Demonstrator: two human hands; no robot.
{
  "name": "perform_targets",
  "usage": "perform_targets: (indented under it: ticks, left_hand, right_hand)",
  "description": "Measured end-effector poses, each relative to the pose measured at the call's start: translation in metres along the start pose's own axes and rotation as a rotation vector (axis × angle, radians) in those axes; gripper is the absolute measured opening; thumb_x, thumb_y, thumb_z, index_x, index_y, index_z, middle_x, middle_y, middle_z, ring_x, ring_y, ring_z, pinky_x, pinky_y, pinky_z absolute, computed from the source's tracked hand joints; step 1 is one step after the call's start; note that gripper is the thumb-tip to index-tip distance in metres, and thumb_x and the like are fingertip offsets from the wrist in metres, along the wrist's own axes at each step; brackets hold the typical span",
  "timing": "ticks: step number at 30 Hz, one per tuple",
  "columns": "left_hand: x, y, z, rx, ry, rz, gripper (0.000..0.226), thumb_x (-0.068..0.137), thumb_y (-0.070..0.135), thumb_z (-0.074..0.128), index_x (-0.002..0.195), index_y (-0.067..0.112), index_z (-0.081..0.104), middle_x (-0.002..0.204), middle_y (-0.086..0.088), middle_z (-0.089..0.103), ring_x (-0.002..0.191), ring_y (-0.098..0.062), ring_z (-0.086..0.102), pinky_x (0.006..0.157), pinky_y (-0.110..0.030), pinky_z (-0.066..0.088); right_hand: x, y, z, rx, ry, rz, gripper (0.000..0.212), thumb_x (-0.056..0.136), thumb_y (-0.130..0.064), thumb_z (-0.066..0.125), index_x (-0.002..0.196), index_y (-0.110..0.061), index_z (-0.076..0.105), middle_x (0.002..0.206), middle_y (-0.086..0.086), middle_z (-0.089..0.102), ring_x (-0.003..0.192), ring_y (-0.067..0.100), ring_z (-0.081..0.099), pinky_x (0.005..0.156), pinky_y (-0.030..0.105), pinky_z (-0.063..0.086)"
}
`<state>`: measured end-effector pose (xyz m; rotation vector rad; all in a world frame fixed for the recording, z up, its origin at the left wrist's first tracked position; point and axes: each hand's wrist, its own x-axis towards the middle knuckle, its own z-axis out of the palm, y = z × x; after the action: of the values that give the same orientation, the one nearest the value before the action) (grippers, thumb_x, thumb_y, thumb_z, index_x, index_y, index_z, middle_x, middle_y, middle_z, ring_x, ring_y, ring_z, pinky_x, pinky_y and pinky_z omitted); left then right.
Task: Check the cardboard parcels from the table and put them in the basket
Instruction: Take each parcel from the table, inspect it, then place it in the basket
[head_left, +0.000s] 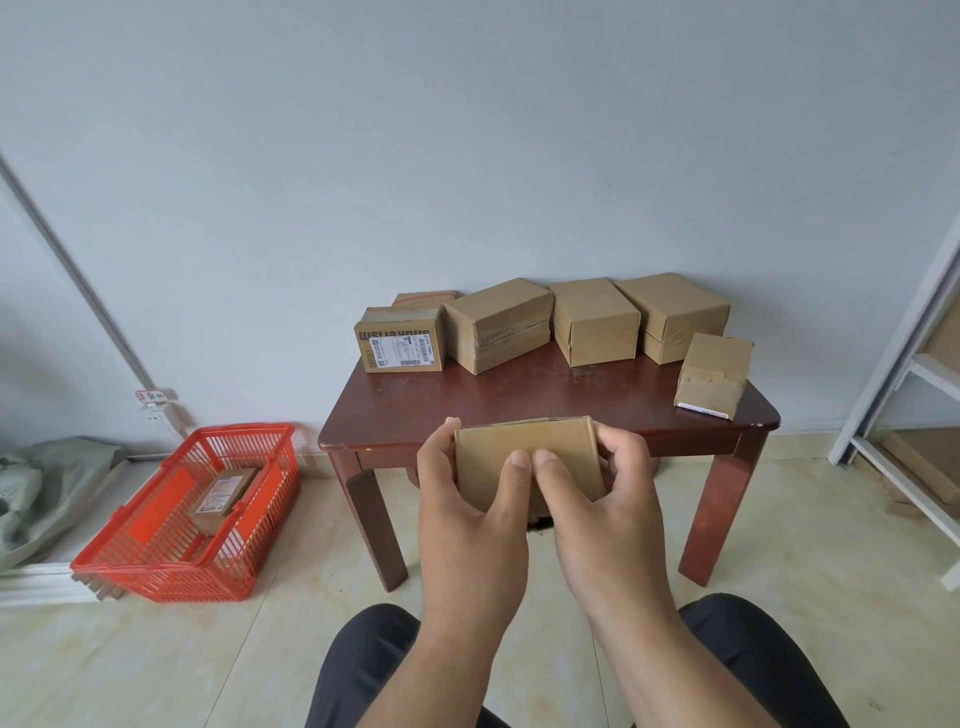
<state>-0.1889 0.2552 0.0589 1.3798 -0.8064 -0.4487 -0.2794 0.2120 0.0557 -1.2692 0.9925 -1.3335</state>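
Both hands, left (470, 499) and right (605, 501), are curled round a parcel (524, 457), thumbs pinched on its near face, raised before the desk (519, 405) seemingly for checking. One parcel is already laid in the basket (171, 566).

In front of my knees stands a low, dark red-brown wooden table (519, 400). Along its far edge sit four brown cardboard parcels in a row: a labelled printed box (400, 345) at the far left corner, then a taped box (497, 325), a plain box (595, 322) and another taped box (672, 316) toward the far right corner. A flatter cardboard piece (423, 298) lies behind the labelled box. Near the right edge rests a smaller tape-covered cardboard parcel (714, 374). On the pale tiled floor (291, 654), left of the table, stands a red plastic basket (171, 566).
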Motion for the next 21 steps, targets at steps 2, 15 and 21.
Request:
perform_targets:
  ticks: [2, 15, 21]
  left_hand:
    - [-0.0024, -0.0012, 0.001, -0.01, 0.015, 0.009, 0.054, 0.095, 0.025, 0.075, 0.142, 0.031, 0.048, 0.126, 0.014, 0.063, 0.104, 0.006, 0.065, 0.088, -0.021, 0.058]
    - [-0.0038, 0.0037, 0.006, -0.139, 0.156, 0.052, 0.039, 0.086, 0.035, 0.081, 0.12, 0.035, 0.063, 0.121, 0.038, 0.063, 0.108, 0.006, 0.066, 0.094, -0.039, 0.06]
    - [-0.0065, 0.0007, 0.0079, -0.125, 0.134, 0.144, 0.047, 0.082, 0.038, 0.08, 0.125, 0.036, 0.061, 0.136, 0.042, 0.055, 0.12, 0.003, 0.064, 0.095, -0.034, 0.06]
  right_hand:
    - [0.0015, 0.0, 0.0003, 0.004, 0.025, -0.004, 0.036, 0.09, -0.03, 0.081, 0.119, -0.029, 0.06, 0.102, -0.01, 0.069, 0.084, -0.004, 0.067, 0.063, 0.012, 0.053]
    - [-0.0035, -0.0031, 0.0018, 0.012, 0.056, -0.052, 0.046, 0.086, -0.036, 0.083, 0.125, -0.034, 0.059, 0.116, -0.018, 0.067, 0.102, 0.0, 0.067, 0.076, 0.017, 0.057]
    - [-0.0012, -0.0072, 0.0065, 0.083, 0.096, 0.034, 0.055, 0.082, -0.069, 0.075, 0.129, -0.042, 0.063, 0.13, -0.015, 0.063, 0.12, 0.007, 0.064, 0.099, 0.036, 0.057]
